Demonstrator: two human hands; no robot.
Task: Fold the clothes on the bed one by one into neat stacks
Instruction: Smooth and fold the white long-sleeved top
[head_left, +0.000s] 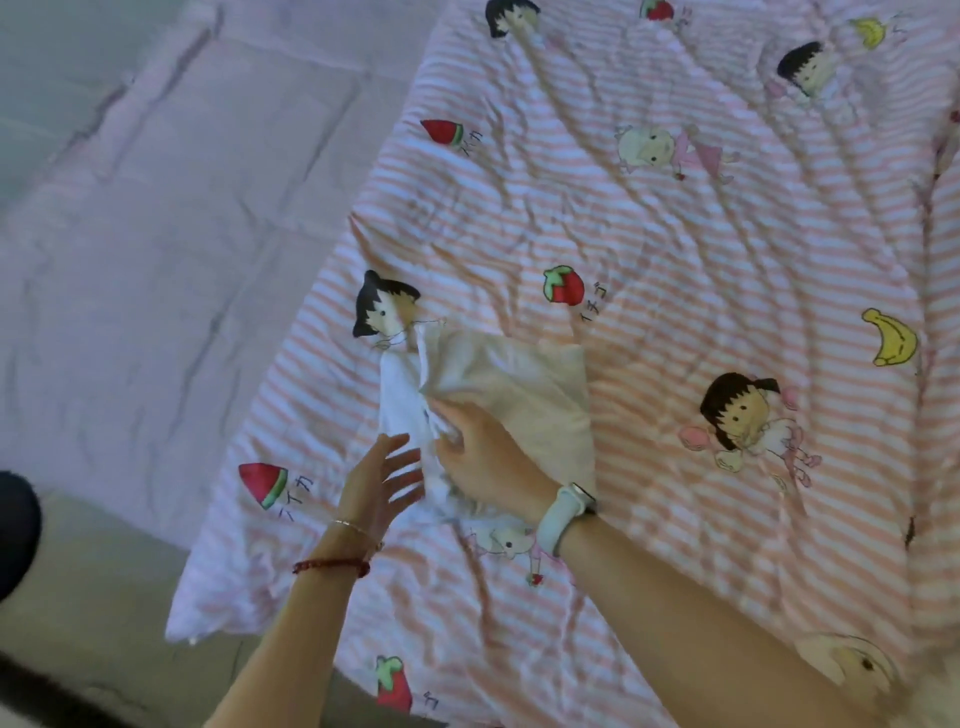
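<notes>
White cloth (519, 395): folded, lies mid blanket (675, 234).
R hand (483, 457): fingers curled, pinches cloth's left edge.
L hand (376, 486): fingers spread, holds nothing, just beside cloth.

Right hand (485, 457) fingers buried in white garment (519, 395); dark object (15, 530) at 9 o'clock cut off, unidentifiable.

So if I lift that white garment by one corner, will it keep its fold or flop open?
Probably flops: the white garment looks thin and already creases under the right hand. Likely light, since its loose edge bunches easily. Its drawstring may dangle.
</notes>
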